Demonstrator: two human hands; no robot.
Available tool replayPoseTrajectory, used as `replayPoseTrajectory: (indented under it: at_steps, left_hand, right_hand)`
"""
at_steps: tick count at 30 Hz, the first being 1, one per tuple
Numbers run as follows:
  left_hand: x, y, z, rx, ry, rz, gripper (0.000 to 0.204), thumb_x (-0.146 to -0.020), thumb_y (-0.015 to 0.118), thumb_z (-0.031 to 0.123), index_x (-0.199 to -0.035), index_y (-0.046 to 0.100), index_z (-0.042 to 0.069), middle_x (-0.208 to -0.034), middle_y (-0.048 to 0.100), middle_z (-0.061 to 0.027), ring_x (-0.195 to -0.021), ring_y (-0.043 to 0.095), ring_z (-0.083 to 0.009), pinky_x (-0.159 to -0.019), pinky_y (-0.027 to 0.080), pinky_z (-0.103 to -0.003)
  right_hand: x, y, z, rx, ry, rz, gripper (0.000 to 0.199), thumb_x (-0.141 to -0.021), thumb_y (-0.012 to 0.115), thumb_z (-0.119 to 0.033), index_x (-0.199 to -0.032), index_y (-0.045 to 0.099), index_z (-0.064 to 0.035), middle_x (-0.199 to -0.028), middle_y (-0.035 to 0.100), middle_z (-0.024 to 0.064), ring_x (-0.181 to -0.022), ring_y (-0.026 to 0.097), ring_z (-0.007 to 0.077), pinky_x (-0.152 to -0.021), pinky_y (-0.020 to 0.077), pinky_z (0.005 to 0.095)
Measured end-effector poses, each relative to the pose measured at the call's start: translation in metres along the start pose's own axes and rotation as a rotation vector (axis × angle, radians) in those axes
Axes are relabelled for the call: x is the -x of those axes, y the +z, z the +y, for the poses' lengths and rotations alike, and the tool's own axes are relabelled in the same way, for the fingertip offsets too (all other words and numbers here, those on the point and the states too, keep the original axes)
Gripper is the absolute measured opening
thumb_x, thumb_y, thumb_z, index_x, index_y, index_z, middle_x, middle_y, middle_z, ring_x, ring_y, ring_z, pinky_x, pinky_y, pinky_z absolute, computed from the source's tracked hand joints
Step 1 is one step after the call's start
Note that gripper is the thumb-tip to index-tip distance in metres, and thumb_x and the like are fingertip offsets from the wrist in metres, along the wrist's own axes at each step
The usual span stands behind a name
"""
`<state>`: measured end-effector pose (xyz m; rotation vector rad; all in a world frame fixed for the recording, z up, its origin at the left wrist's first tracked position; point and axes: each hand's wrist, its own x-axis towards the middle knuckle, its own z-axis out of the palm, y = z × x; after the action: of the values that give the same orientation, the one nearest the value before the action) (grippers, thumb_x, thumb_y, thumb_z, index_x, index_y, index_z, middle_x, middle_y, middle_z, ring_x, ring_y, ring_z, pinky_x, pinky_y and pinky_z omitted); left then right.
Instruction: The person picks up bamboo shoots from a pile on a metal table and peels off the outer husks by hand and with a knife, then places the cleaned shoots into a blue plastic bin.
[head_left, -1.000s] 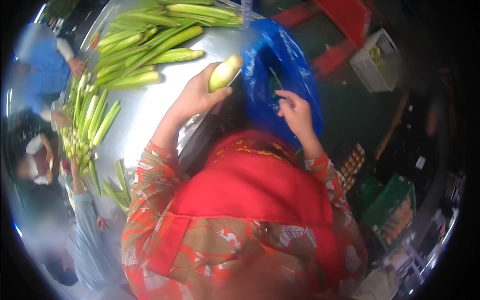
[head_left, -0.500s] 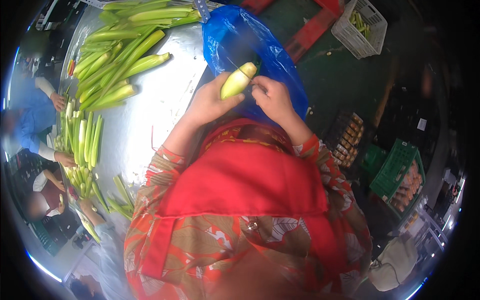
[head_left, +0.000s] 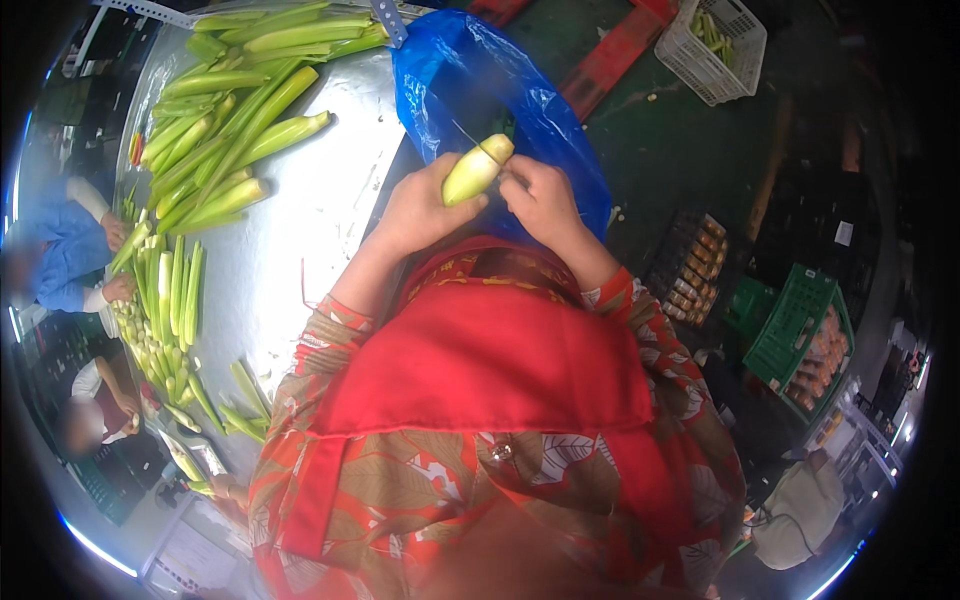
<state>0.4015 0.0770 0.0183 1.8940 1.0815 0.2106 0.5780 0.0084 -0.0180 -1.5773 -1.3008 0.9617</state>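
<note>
Right now my left hand (head_left: 425, 205) wraps the corn ear (head_left: 478, 168) over the blue bag (head_left: 560, 140); my right hand (head_left: 540, 195) pinches its tip. Best to keep the grip firm and peel so the husk falls bagward.

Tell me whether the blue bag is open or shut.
Open. The blue bag hangs at the table edge with its mouth spread wide, dark inside showing, right behind the corn cob held in both hands.

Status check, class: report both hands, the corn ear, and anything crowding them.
Left hand grips corn ear. Right hand at its tip. Blue bag directly behind; nothing blocking.
</note>
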Motion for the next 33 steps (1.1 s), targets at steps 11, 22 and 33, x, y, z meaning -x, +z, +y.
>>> replayPoseTrajectory:
  at_steps: [11,22,33]
  left_hand:
    - [0.014,0.004,0.005,0.171,0.086,0.005,0.043,-0.074,0.073,0.027,-0.108,0.059,0.005,-0.089,0.064,-0.0149,-0.082,0.062,-0.0256,-0.075,0.048,-0.035]
    - [-0.009,-0.042,-0.002,0.990,0.220,-0.034,0.068,-0.085,0.063,0.047,-0.132,0.045,0.002,-0.101,0.058,-0.0066,-0.089,0.056,-0.0140,-0.081,0.045,-0.027]
    - [-0.022,-0.044,0.002,1.196,0.190,0.135,0.058,-0.090,0.060,0.040,-0.133,0.037,0.008,-0.102,0.057,-0.0120,-0.095,0.061,-0.0251,-0.076,0.055,-0.036]
  right_hand:
    - [0.022,0.000,0.080,0.268,0.380,-0.192,0.022,-0.083,0.055,-0.020,-0.092,0.066,-0.0027,-0.086,0.065,0.0213,-0.085,0.062,0.0396,-0.075,0.0488,0.0445]
    - [-0.002,0.004,0.005,-0.302,0.134,-0.029,0.023,-0.082,0.069,-0.021,-0.093,0.067,-0.0005,-0.076,0.067,0.0080,-0.063,0.059,0.0116,-0.061,0.0468,0.0261]
    - [-0.017,0.044,-0.053,-0.203,-0.157,-0.123,0.037,-0.084,0.064,-0.014,-0.118,0.056,0.0000,-0.085,0.065,0.0095,-0.072,0.060,0.0155,-0.067,0.0479,0.0281]
